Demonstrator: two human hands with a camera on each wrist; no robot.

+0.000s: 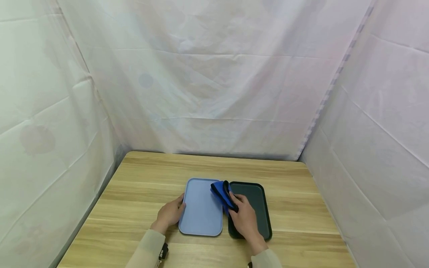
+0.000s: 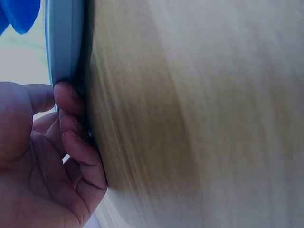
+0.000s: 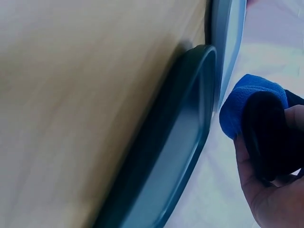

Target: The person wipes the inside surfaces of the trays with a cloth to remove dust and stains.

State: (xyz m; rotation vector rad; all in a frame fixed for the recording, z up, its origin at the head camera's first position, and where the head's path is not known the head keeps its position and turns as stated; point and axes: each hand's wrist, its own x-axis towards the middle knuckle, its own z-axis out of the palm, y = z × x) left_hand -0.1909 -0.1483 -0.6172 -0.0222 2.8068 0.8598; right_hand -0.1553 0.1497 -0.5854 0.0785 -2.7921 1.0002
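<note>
A light blue tray (image 1: pixel 200 210) lies on the wooden table, its bare inside facing up. My left hand (image 1: pixel 170 213) holds its left edge; in the left wrist view the thumb is at the rim and the fingertips (image 2: pixel 69 97) curl against the outer wall. Folded in my right hand (image 1: pixel 245 219) is a blue cloth (image 1: pixel 219 191) with black edging, pinched between thumb and fingers. The cloth overlaps the blue tray's right edge in the head view. Under my right hand is a dark green tray (image 1: pixel 259 204), partly hidden by the hand and wrist.
The wooden table (image 1: pixel 144 193) extends around both trays, which lie side by side with a narrow gap. White curtains (image 1: pixel 207 85) enclose the table at the back and on both sides.
</note>
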